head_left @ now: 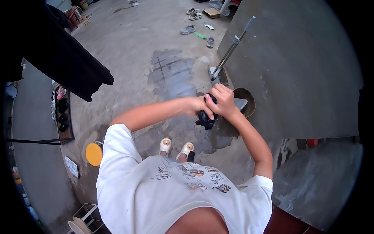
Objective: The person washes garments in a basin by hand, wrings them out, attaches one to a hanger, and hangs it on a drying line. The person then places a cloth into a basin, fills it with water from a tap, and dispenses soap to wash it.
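A dark, bunched cloth [206, 120] is held between my two hands, in front of my body above the wet floor. My left hand [200, 106] is wrapped round the cloth's middle, its fingers closed. Touching it, my right hand [223, 99] grips the upper part of the cloth in a closed fist. The cloth's lower end hangs loose below my hands. Part of the cloth is hidden by my fingers.
A bucket [249, 102] stands by the grey wall at the right, near long-handled tools [230, 54]. Shoes [188, 29] lie farther ahead. Dark clothing [74, 58] hangs at the upper left. A yellow stool [94, 154] stands at the left.
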Available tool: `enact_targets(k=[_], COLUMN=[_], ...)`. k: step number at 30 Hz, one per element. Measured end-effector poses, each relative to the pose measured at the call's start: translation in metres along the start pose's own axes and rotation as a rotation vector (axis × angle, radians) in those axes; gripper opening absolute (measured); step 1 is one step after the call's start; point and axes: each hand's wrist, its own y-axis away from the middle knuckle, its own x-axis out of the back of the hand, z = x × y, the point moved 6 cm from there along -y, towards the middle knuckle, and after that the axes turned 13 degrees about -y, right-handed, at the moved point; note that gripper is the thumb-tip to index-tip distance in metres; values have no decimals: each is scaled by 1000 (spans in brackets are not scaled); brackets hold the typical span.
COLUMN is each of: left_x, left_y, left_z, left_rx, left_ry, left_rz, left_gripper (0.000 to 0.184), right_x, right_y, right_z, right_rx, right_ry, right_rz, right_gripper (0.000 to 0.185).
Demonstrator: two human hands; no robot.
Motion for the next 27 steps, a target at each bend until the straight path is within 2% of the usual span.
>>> enact_targets(k=[2,4,6,7,8,9,10,11,12,13,14,15,16,17,18,20,21,22,23,24,26,27], left_x=[9,6,26,39,54,81,72,78,78,71,64,66,59,52,53,41,38,42,47,44,55,58], left_y=[-2,2,-9,-18,-24,-36,-21,-25,-27,-30,-33,-36,-41,-45,-49,-50,-46,-40,-35,-29,-11,-5], left_z=[-20,-29,-56,-76,-91,-110,-76,-77,-72,-63,-56,-57,-55,-54,-53,-37,-33,-23,-13,-5,-1,0], left_rx=[193,234,68,63,149,116,285,373,375,339,293,289,158,23,23,-226,-226,-145,-71,-80,57,-84], left_ry=[-54,18,-161,-206,-369,-609,-1032,-1191,-1190,-1446,-1706,-1705,-1859,-2007,-2001,-2158,-2159,-2030,-1897,-1903,-1602,-1515], left_rz=[184,243,400,446,452,525,566,488,483,436,378,374,329,282,284,358,362,474,584,597,615,633], left_gripper=[27,22,23,25,26,20,23,33,33,26,20,20,18,16,16,16,16,20,24,24,31,36], right_x=[-16,-33,-54,-63,-72,-81,-90,-99,-97,-97,-107,-117,-123,-127,-125,-114,-106,-90,-78,-62,-27,-6], right_y=[20,38,58,65,69,83,102,112,130,152,165,198,217,224,228,196,196,182,166,149,134,132], right_z=[23,33,45,54,61,79,89,91,101,107,116,125,121,120,122,110,119,115,117,116,94,85], right_rx=[-195,-289,-478,-631,-634,-819,-1011,-1027,-1252,-1469,-1474,-1665,-1832,-1831,-1834,-1620,-1596,-1571,-1417,-1255,-1266,-1188], right_ry=[-78,-135,-191,-170,-176,-78,22,16,26,39,41,-101,-252,-387,-382,-856,-747,-618,-728,-823,-1262,-1232], right_rz=[-35,-50,-58,-84,-85,-53,-29,-35,149,336,339,634,942,1122,1116,1380,1296,1163,993,818,948,964], right_gripper=[14,14,17,19,19,18,18,18,20,23,23,25,27,28,28,24,20,18,19,20,27,33])
